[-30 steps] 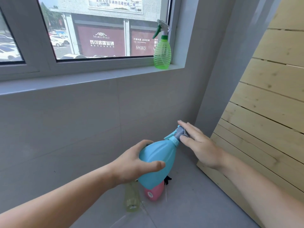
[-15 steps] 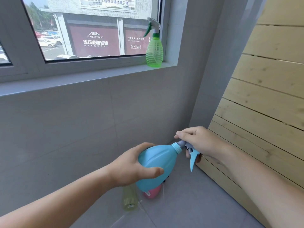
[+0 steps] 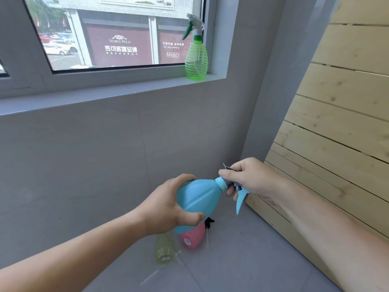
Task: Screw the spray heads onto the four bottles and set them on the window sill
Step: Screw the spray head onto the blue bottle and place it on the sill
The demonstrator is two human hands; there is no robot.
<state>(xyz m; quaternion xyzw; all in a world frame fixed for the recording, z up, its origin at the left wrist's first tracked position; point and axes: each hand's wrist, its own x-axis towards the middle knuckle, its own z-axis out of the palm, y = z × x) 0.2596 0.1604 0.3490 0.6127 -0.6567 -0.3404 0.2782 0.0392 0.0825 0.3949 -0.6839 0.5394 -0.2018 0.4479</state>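
Threading is the step in hand: the left hand [image 3: 168, 209] has its grip clamped around the blue bottle [image 3: 197, 199], held tilted above the floor, while the right hand [image 3: 248, 178] pinches the spray head [image 3: 240, 197] at the neck. Best to keep the body fixed and turn only the collar until snug. A green bottle [image 3: 196, 57], apparently empty, already stands on the window sill [image 3: 105, 95]; a pink bottle [image 3: 192, 238] and a yellow bottle [image 3: 164, 248] lie on the floor.

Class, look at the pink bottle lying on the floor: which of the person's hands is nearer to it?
Left. The left hand grips the blue bottle just above the pink bottle; the right hand, on the spray head, is farther up and right.
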